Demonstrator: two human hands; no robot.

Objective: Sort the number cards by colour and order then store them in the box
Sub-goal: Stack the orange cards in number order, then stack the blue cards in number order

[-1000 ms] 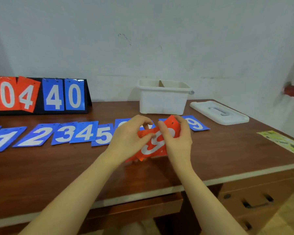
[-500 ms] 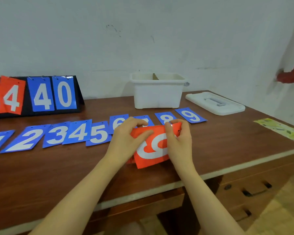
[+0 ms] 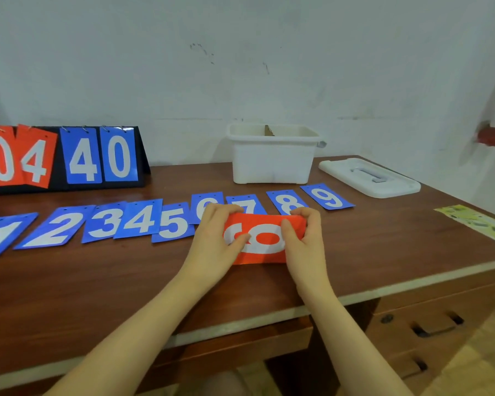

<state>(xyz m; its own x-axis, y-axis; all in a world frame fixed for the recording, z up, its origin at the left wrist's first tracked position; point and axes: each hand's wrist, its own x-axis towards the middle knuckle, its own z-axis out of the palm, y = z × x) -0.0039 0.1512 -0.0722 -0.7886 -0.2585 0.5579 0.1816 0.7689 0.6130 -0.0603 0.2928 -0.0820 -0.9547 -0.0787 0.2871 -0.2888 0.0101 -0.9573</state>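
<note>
The stack of red number cards point(image 3: 265, 241) sits at the near middle of the worktop point(image 3: 97, 281), held sideways so its top numeral, which looks like an 8 or 9 turned on its side, faces up. The left hand point(image 3: 215, 238) has its grip closed on the stack's left end, thumb on the face and fingers curled over the far edge; the right hand point(image 3: 303, 238) pinches the right end the same way, probably to square the red cards together as one colour group. Just behind them, the blue number cards point(image 3: 143, 221) lie in a row from 1 to 9, partly overlapping, already set in order. Further back stands the white box point(image 3: 273, 158), open and ready to take the cards, with its lid point(image 3: 369, 177) laid beside it to the right. A flip scoreboard point(image 3: 66, 158) showing 04 and 40 stands at the back left.
</note>
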